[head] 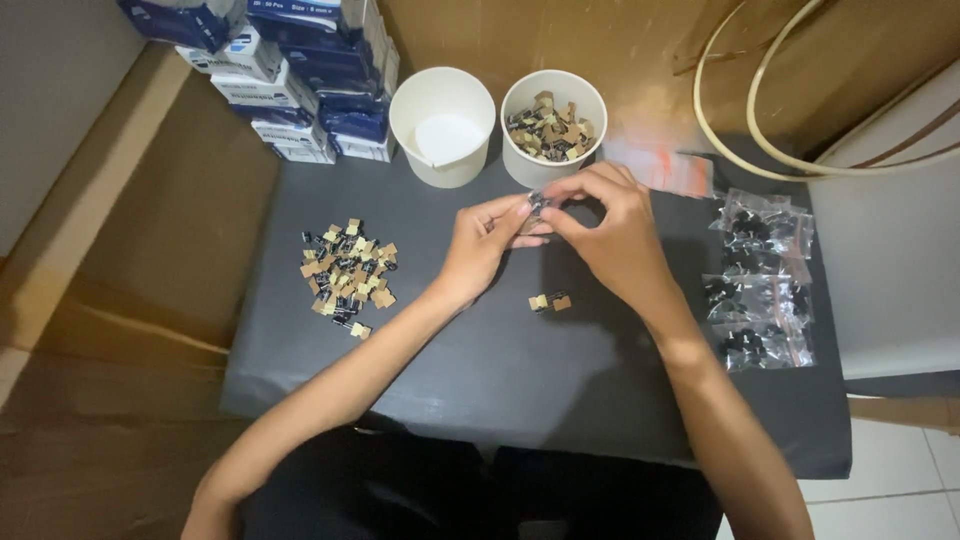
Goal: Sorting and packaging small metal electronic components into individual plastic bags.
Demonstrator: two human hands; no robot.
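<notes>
My left hand (482,245) and my right hand (608,232) meet above the dark mat (500,370), fingertips pinched together on a small clear plastic bag (538,208) with dark bits in it. Just below the hands lies a small black part with tan cardboard tabs (550,301). A loose pile of the same black-and-tan parts (347,275) sits to the left of my left hand.
Two white paper cups stand at the back: one empty (443,125), one filled with black-and-tan parts (553,125). Filled clear bags (760,280) lie at the right. Stacked blue-and-white boxes (300,75) sit at the back left. Pale hoses (740,110) curve at the back right.
</notes>
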